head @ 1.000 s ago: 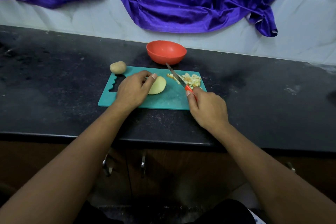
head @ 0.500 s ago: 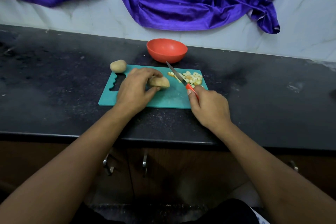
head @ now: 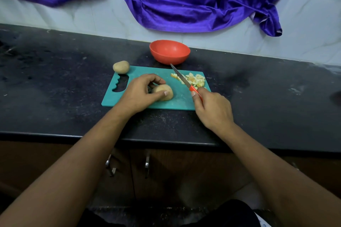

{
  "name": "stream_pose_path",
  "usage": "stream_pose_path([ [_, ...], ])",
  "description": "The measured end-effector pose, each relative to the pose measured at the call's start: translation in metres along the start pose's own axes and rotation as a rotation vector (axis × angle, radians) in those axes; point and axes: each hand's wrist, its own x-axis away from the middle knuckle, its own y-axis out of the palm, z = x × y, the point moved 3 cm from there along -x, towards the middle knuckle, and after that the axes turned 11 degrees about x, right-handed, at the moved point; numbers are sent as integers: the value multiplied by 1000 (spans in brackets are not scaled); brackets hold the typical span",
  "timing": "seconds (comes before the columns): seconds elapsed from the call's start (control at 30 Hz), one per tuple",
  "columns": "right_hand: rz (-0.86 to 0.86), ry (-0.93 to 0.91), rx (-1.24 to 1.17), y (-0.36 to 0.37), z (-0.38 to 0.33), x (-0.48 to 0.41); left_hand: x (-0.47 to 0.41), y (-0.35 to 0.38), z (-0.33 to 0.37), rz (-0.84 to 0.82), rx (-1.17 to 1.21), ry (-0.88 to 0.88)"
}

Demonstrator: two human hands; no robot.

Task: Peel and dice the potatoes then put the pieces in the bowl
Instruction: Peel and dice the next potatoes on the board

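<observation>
Since a second ago my left hand (head: 137,94) has rolled the potato half (head: 164,91) over. Its pale cut face showed then. Now the rounded side faces up, and the flat side seems to be down.

At far left, a whole potato (head: 121,67), tan and seemingly unpeeled, sits at the far left corner of the teal cutting board (head: 144,72). Mid-board, my left hand grasps the potato half, thumb on its near side and fingers curled over the far side. It looks smooth and dull yellow-tan; I cannot tell whether it is peeled.

I judge it firm and fairly light. A wet cut surface would be slippery, so resting it flat side down and holding it by the dome, fingertips tucked back, should keep it steady.

Just beyond the board stands the red bowl (head: 169,59). It looks empty from here. To its right, the knife (head: 181,77) slants over a pile of diced pieces (head: 195,80) at the board's far right corner. My right hand (head: 214,110) grips its red handle.
</observation>
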Motion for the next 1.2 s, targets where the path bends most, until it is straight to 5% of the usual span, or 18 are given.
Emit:
stream_pose_path([
  [0.33, -263, 16, -167, -42, -25, -12, -1, -2, -4, 42, 86, -77],
  [1.2, -540, -203, 316, -92, -97, -47, -2, -5, -7, 66, -89, -104],
])
